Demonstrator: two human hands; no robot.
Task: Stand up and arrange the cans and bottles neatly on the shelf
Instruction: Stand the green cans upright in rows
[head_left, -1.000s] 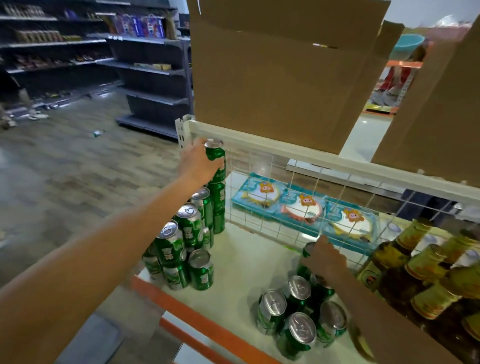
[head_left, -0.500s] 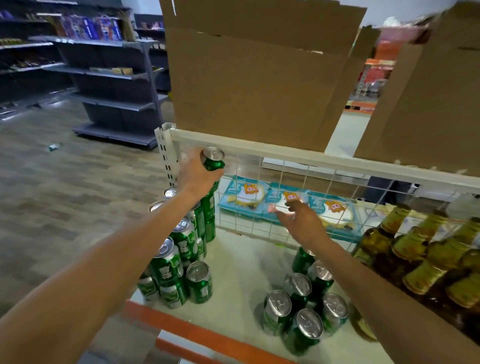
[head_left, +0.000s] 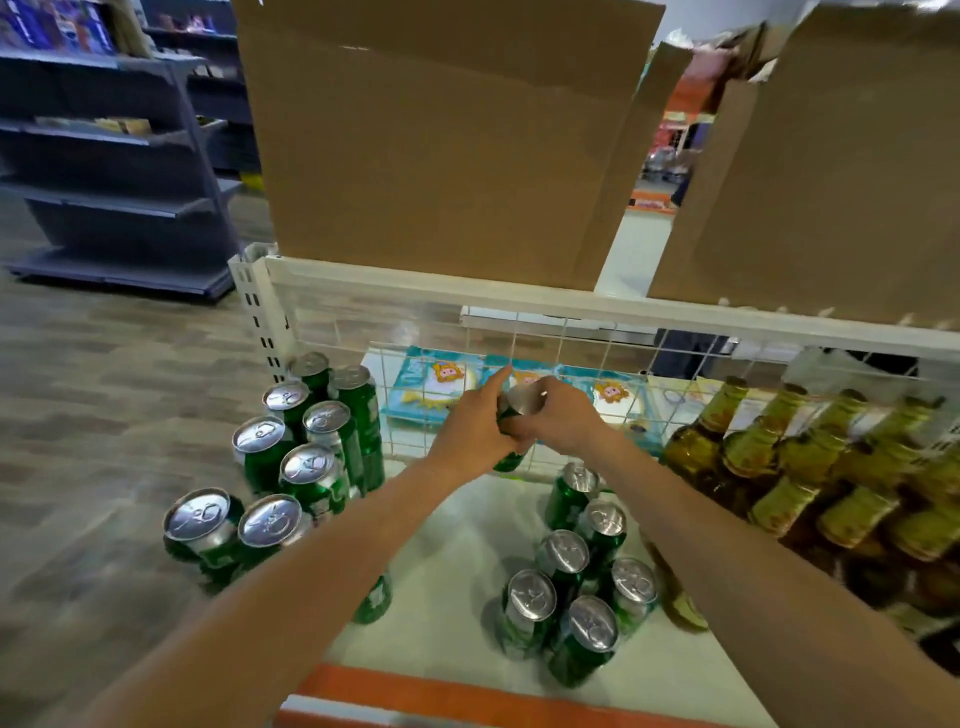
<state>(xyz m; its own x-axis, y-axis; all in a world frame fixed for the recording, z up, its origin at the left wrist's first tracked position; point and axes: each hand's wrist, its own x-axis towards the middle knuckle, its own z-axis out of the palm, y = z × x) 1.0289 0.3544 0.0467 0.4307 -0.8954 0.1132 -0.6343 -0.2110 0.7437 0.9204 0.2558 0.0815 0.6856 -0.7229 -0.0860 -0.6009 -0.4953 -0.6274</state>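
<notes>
Head view: I see both hands on one green can held in the air in front of the wire mesh back, over the middle of the shelf board; left hand is wrapped round the can's body, fingers curled tight; right hand cups its top and far side, also closed on it; can looks tilted, lid facing the camera, exact angle hard to read through the blur.

Relative to the mesh: stacked cans sit at its left end, two tiers high near the white upright; a loose cluster of cans stands out from it toward the shelf's orange front lip; brown bottles crowd its right end.

Risks as I judge them: handover between hands is the weak point; if one lets go before the other has a full wrap, the can drops onto the cluster below and knocks those over; left stack is tall and close to the open shelf end, so a nudge from my left forearm could send cans to the floor; right forearm passes just beside the bottles, an elbow swing could tip one; glass is the worst outcome here.
</notes>
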